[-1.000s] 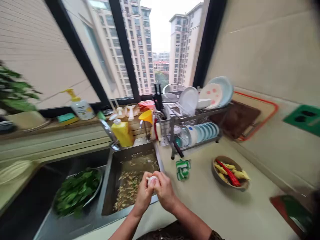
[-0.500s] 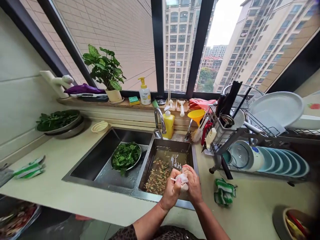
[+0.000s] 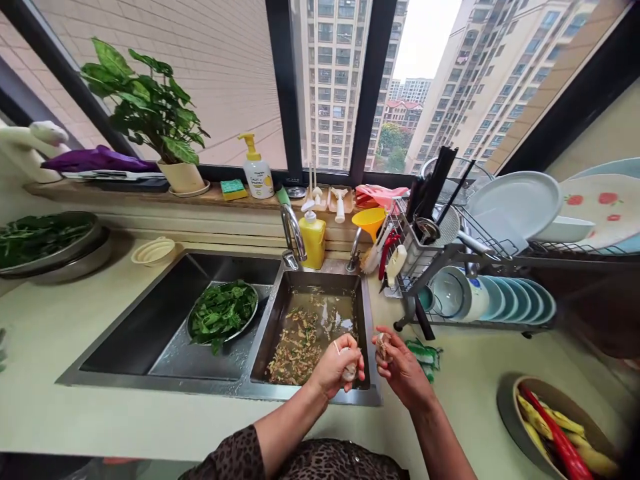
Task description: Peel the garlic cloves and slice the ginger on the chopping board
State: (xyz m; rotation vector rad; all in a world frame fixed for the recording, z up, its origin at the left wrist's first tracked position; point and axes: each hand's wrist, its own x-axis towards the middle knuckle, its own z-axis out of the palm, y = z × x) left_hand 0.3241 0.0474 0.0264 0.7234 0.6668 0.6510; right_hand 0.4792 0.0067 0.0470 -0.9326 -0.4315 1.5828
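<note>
My left hand (image 3: 333, 370) is closed around a whitish piece of garlic (image 3: 349, 373), over the front right corner of the right sink basin (image 3: 371, 347). A thin pale stalk sticks out between its fingers. Just to the right, my right hand (image 3: 406, 373) pinches another garlic piece (image 3: 383, 347) with a brownish, papery underside. A small gap separates the two hands. Murky water (image 3: 327, 300) fills the basin beneath, with many tan scraps (image 3: 295, 347) floating in it.
A metal bowl of leafy greens (image 3: 225, 313) sits in the left basin. Right of the sink stand a dish rack (image 3: 440, 267) and a green-white cloth (image 3: 425, 357). A bowl with peppers (image 3: 550, 427) is at front right. A faucet (image 3: 295, 233) rises behind the basins.
My hands were together around one pale garlic head; now they are apart, each with a piece. My view has swung right, so the sink appears further left.
</note>
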